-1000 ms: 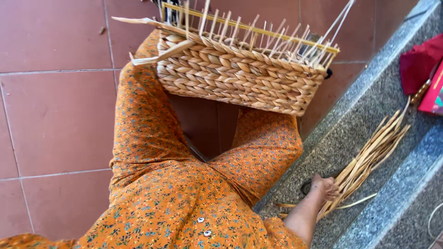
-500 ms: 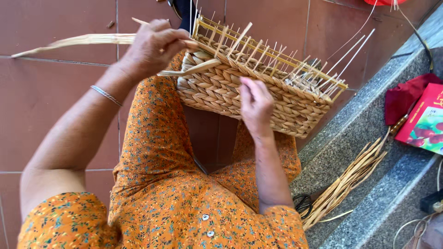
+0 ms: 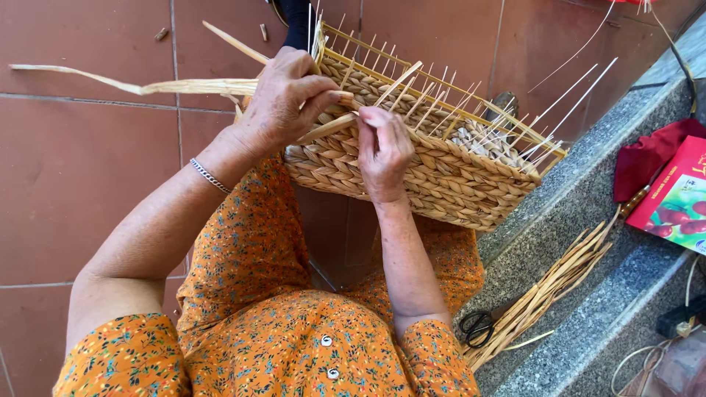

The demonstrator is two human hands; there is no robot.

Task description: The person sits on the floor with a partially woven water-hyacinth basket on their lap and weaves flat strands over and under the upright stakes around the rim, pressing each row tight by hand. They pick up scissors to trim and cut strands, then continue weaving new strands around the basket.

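We see the basket (image 3: 441,176), half-woven, resting on the knees, bare stakes standing up from its rim. Left hand (image 3: 283,99) is clenched on a long flat strand (image 3: 147,87) that trails off to the left over the tiles (image 3: 73,184). Right hand (image 3: 382,151) lies on the basket's near wall, fingertips (image 3: 371,117) pinching the strand at the rim. A bundle of reeds (image 3: 551,290) and scissors (image 3: 478,327) lie on the stone step (image 3: 588,206); a red box (image 3: 676,202) sits further right.

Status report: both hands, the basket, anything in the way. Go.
Left hand gripping a long straw strand at the rim. Right hand pinching a strand on the woven basket. Upright stakes crowd the rim.
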